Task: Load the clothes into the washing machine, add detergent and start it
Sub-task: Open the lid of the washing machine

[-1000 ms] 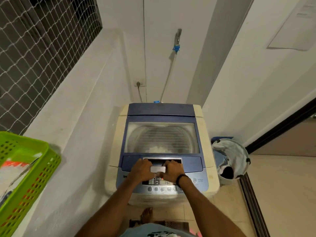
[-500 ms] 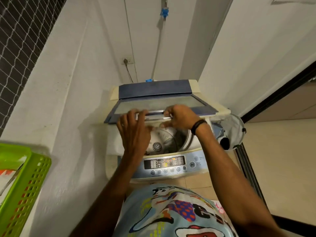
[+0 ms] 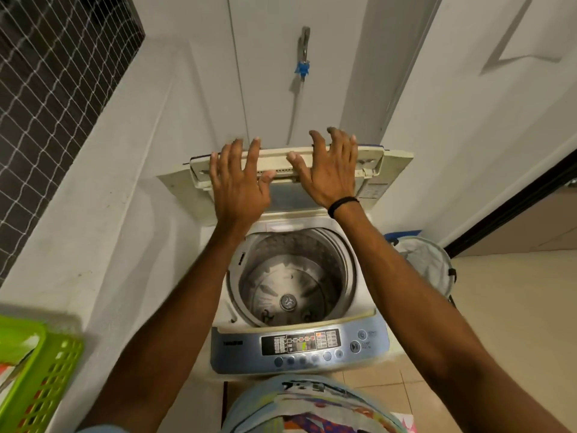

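Up against the back wall, the washing machine (image 3: 299, 367) stands with its lid (image 3: 373, 162) folded and tipped up, nearly upright above the opening. Both hands lie flat on the lid's pale underside, holding nothing. The left hand (image 3: 239, 185) has its fingers straight and spread, the tips reaching over the lid's top edge, the thumb out to the side. The right hand (image 3: 331, 173) lies just beside it, fingers likewise spread and apart, with a black band (image 3: 343, 204) round the wrist. Below the forearms the steel drum (image 3: 331, 260) is in plain view, its round agitator cap (image 3: 288, 302) at the bottom. The blue control panel (image 3: 237, 351) with its display and row of buttons runs along the near edge of the machine. A green slotted basket (image 3: 46, 382) sits at the lower left, well apart from the machine; what it holds is cut off by the frame edge. A mesh hamper (image 3: 427, 264) stands just beside the machine's right side. On the wall above, a tap (image 3: 304, 39) carries a blue fitting and a hose running down behind the lid
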